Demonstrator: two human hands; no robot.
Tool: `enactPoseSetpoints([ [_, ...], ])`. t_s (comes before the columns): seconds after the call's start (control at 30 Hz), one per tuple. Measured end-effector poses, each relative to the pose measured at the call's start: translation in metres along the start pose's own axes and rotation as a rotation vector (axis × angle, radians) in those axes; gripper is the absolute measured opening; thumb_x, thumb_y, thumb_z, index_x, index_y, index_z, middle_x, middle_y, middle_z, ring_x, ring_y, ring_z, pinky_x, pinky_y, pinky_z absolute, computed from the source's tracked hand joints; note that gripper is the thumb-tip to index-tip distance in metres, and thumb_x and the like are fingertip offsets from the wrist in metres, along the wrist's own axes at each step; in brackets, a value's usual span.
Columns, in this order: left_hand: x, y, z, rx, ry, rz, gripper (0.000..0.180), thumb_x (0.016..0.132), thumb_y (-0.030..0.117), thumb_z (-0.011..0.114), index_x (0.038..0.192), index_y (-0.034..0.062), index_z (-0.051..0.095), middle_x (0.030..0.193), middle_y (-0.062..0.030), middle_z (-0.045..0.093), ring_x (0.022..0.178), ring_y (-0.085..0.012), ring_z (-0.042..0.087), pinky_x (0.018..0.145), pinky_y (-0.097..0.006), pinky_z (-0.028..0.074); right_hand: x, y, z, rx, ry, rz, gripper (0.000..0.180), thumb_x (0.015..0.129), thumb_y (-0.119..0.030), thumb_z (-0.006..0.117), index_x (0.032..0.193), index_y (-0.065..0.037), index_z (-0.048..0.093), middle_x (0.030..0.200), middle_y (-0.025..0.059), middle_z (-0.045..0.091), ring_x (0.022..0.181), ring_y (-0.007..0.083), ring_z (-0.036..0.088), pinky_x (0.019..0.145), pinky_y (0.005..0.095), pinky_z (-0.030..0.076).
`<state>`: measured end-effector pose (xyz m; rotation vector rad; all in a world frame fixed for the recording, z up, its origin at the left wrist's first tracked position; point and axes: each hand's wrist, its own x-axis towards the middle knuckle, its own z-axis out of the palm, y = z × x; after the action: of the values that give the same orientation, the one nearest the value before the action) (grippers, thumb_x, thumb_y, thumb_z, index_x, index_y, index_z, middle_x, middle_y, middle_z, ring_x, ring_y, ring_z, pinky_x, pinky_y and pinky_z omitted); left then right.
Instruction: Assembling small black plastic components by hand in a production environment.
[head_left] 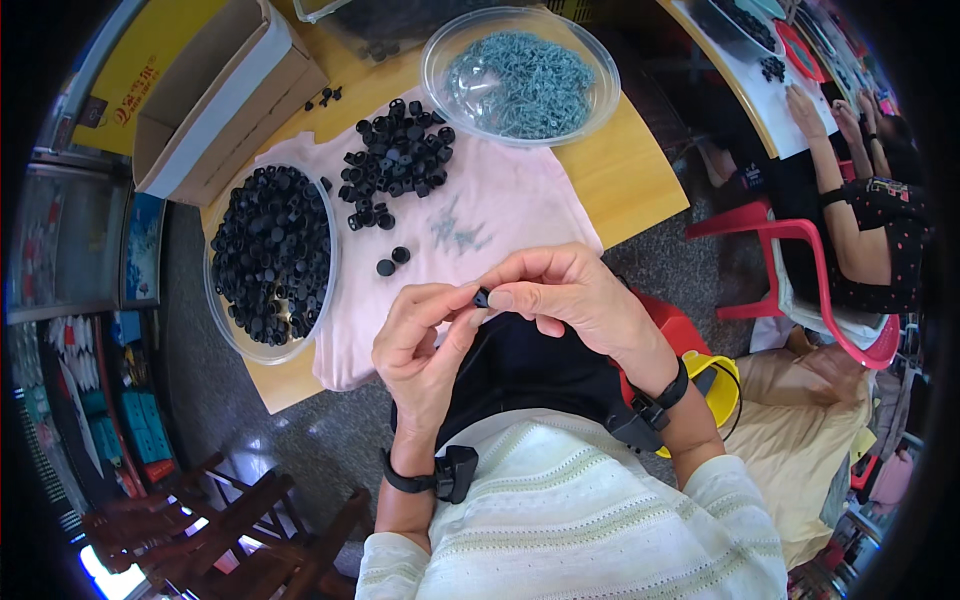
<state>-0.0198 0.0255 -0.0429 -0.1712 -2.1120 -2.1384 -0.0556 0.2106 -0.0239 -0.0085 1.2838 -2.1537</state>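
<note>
Between my fingertips, over the near edge of the table, is a small black plastic part (482, 297). My left hand (425, 335) pinches it from one side and my right hand (560, 295) from the other. Ahead of my hands, a pink cloth (510, 200) bears a small scatter of grey-blue pins (457, 228). Two round black caps (393, 262) lie left of the pins. Farther off is a loose pile of black plastic parts (400, 150). A clear round bowl (333, 255) full of black caps stands at the left.
A clear bowl (612, 95) of grey-blue pins stands at the far side of the wooden table (640, 170). An open cardboard box (215, 110) is at the far left. To the right are a red chair (775, 260), a yellow bucket (715, 390) and people at another table (750, 70).
</note>
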Motion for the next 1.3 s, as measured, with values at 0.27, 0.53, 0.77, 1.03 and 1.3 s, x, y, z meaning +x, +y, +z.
enactPoseSetpoints([
  [0.27, 0.037, 0.006, 0.004, 0.389, -0.059, 0.081, 0.020, 0.082, -0.005, 0.066, 0.101, 0.0010, 0.069, 0.091, -0.0059, 0.060, 0.074, -0.0103, 0.056, 0.064, -0.023, 0.045, 0.002, 0.000, -0.012, -0.028, 0.131, -0.027, 0.022, 0.085, -0.015, 0.072, 0.103, -0.002, 0.069, 0.083, -0.0013, 0.066, 0.060, 0.0001, 0.050, 0.049, 0.0149, 0.037],
  [0.53, 0.087, -0.013, 0.017, 0.968, -0.015, 0.266, 0.013, 0.080, 0.004, 0.067, 0.093, 0.0016, 0.067, 0.087, -0.0106, 0.059, 0.077, -0.0270, 0.057, 0.070, -0.036, 0.046, 0.002, -0.010, -0.009, -0.146, 0.223, -0.125, 0.020, 0.085, -0.012, 0.070, 0.102, -0.002, 0.069, 0.083, -0.0017, 0.064, 0.063, 0.0016, 0.050, 0.053, 0.0158, 0.040],
  [0.77, 0.084, -0.021, 0.021, 0.908, -0.041, 0.228, 0.008, 0.076, 0.000, 0.066, 0.084, 0.0015, 0.065, 0.087, -0.0100, 0.059, 0.084, -0.0279, 0.057, 0.074, -0.037, 0.047, -0.001, 0.000, -0.015, -0.081, 0.272, -0.110, 0.019, 0.085, -0.008, 0.069, 0.103, -0.002, 0.069, 0.086, -0.0005, 0.066, 0.060, 0.0015, 0.050, 0.054, 0.0157, 0.041],
  [1.03, 0.054, 0.014, 0.011, -0.101, 0.066, -0.235, 0.011, 0.088, -0.001, 0.063, 0.099, -0.0038, 0.063, 0.092, -0.0122, 0.067, 0.074, -0.0129, 0.064, 0.069, -0.024, 0.053, 0.006, -0.001, -0.004, 0.059, 0.247, -0.178, 0.021, 0.085, -0.006, 0.069, 0.105, 0.000, 0.067, 0.090, 0.0040, 0.068, 0.063, 0.0032, 0.054, 0.052, 0.0166, 0.042],
  [1.3, 0.021, 0.025, -0.001, -0.443, 0.148, -0.151, 0.013, 0.087, -0.007, 0.061, 0.099, -0.0047, 0.062, 0.095, -0.0142, 0.066, 0.079, -0.0165, 0.066, 0.073, -0.028, 0.055, 0.013, 0.012, 0.013, 0.195, 0.099, -0.119, 0.022, 0.087, -0.010, 0.069, 0.107, -0.001, 0.068, 0.089, 0.0028, 0.068, 0.066, 0.0024, 0.056, 0.050, 0.0164, 0.043],
])
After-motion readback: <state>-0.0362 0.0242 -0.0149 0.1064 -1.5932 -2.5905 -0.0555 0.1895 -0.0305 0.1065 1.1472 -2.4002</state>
